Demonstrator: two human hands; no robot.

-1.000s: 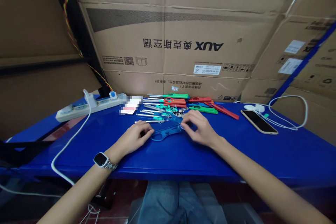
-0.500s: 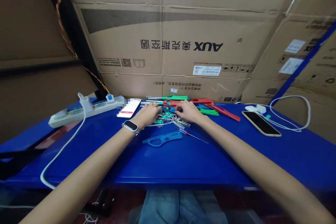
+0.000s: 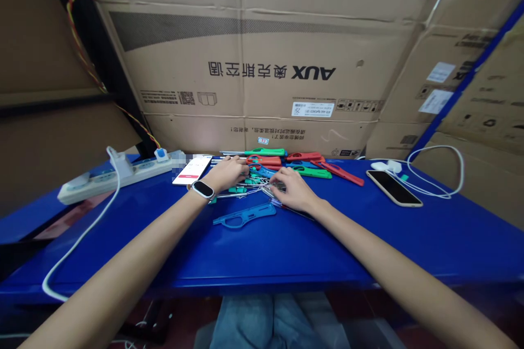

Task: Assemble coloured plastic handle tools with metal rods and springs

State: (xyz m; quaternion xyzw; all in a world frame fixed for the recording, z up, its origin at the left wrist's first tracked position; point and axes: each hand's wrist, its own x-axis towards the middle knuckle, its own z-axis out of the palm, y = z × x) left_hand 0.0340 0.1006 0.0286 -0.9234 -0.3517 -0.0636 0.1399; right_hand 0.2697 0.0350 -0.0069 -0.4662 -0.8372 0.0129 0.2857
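Head view: both hands rest on a heap of coloured plastic handles and metal rods near the far edge of the blue table. Left hand, fingers loosely curled, lies on the heap; whether it grips anything cannot be told. Right hand, fingers bent, touches thin rods. A blue handle shell lies apart, just nearer the front edge.

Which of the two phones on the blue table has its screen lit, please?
The phone by the power strip, just beyond the left hand, shows a lit white screen; the phone on the right, beside the white cable, is dark.
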